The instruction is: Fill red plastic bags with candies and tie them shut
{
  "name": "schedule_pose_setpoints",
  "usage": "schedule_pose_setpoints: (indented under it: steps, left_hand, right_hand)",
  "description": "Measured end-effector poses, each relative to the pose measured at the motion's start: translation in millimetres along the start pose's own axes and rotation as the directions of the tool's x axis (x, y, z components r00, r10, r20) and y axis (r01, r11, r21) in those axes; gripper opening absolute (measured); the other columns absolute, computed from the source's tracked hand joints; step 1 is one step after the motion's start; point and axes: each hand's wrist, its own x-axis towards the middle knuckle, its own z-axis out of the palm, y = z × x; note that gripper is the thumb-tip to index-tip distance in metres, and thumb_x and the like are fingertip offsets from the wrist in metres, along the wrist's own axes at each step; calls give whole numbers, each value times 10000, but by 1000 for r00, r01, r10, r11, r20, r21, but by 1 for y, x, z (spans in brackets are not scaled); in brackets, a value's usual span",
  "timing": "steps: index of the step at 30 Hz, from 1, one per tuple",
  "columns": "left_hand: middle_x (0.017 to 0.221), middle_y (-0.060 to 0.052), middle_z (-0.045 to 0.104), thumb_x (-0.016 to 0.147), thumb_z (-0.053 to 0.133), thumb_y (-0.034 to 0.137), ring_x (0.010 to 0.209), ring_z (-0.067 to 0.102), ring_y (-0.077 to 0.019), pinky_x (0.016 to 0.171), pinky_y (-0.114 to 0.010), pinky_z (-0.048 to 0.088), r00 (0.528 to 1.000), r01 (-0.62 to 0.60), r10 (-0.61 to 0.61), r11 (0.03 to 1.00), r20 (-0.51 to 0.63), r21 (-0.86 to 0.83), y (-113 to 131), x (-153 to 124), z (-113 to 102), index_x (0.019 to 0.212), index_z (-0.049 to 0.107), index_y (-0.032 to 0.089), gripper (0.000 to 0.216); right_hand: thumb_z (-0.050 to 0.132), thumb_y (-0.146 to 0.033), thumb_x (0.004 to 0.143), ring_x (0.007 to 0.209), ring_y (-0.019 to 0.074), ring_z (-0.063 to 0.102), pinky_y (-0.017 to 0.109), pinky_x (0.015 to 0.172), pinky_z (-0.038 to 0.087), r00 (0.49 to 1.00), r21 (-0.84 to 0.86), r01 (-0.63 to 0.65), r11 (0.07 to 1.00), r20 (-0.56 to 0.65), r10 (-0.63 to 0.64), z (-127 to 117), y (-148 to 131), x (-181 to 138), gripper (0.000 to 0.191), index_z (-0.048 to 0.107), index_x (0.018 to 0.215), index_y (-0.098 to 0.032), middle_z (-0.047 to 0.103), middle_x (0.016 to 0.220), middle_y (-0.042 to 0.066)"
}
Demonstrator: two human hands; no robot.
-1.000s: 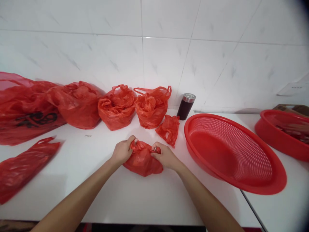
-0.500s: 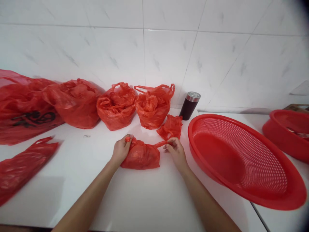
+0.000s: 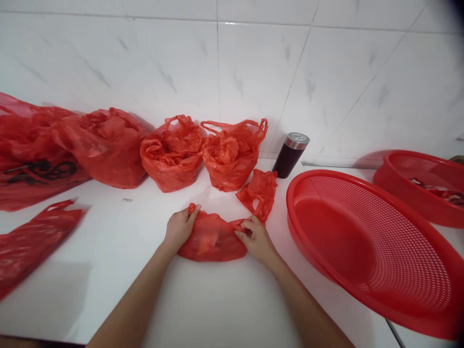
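A small red plastic bag (image 3: 212,239), filled and bulging, lies on the white counter (image 3: 203,299) between my two hands. My left hand (image 3: 179,226) grips its left end, fingers curled over the plastic. My right hand (image 3: 255,238) pinches the bag's right handle, which is drawn out into a thin strip. A crumpled small red bag (image 3: 259,193) lies just behind my right hand.
Several filled red bags stand along the tiled wall, among them one (image 3: 170,152) and another (image 3: 230,152) behind my hands. A flat red bag (image 3: 32,239) lies at left. A dark cup with metal lid (image 3: 290,154) and two red perforated baskets (image 3: 366,241), (image 3: 420,186) are at right.
My right hand pulled the bag's handle out to the right, then came back in close to the bag. My left hand stayed on the left end. The view shifted slightly.
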Motion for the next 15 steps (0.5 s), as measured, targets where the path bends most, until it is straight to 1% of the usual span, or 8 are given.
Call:
schedule_pose_setpoints:
  steps: [2,5,7,9,10,13,14,15]
  left_hand:
    - [548,-54,620,905,346,597,574,616,-251,552,-315,390,1000,-9,8,997,7,83,-4,2,4,549,521,231,540]
    - [707,-65,690,928,363,516,711,650,-266,598,-315,395,998,-68,66,982,21,175,-6,2,9,716,634,234,445]
    - [828,-68,711,942,361,465,790,651,-266,640,-323,409,993,-121,116,968,33,219,-6,4,10,820,660,239,395]
    - [905,-83,706,944,370,445,874,634,-280,722,-354,422,986,-170,165,951,40,258,-7,6,11,846,669,228,383]
    - [922,-94,701,942,378,443,910,621,-291,770,-376,419,982,-188,184,943,40,276,-7,8,12,835,673,219,386]
    - [929,-115,690,937,395,447,945,594,-310,855,-428,394,976,-213,213,925,36,315,-9,12,13,799,684,204,401]
    - [927,-116,689,940,391,446,937,593,-308,857,-435,391,976,-214,215,922,34,322,-10,13,13,800,686,204,407]
    - [922,-115,688,943,383,447,928,593,-306,856,-438,389,976,-213,215,921,31,327,-11,13,14,802,687,204,414]
  right_hand:
    - [571,-240,841,685,139,462,269,620,424,1000,-25,-8,1000,5,8,-3,2,0,198,490,666,-196,433,792,1]
    - [574,-203,827,682,138,462,280,636,420,1000,-75,-18,997,10,19,-2,4,-1,160,492,690,-195,446,816,3]
    - [575,-171,816,728,155,479,304,679,421,1000,-111,-23,994,6,24,-1,5,-3,107,514,731,-196,467,849,12]
    - [574,-132,801,793,177,494,327,723,421,1000,-136,-25,990,0,25,0,4,-4,73,552,805,-201,490,886,22]
    - [570,-107,795,826,184,500,334,744,423,1000,-144,-21,989,3,21,0,4,-5,127,577,870,-209,498,905,24]
    - [532,-41,796,857,173,511,320,771,441,998,-176,41,983,62,-31,-1,2,-7,467,585,1186,-291,493,930,20]
    - [518,-38,811,836,163,509,305,758,446,994,-199,75,977,91,-58,-1,2,-7,527,571,1250,-326,485,915,17]
    - [506,-50,834,808,157,503,293,734,446,990,-224,107,969,116,-83,-2,2,-8,527,582,1263,-347,476,889,16]
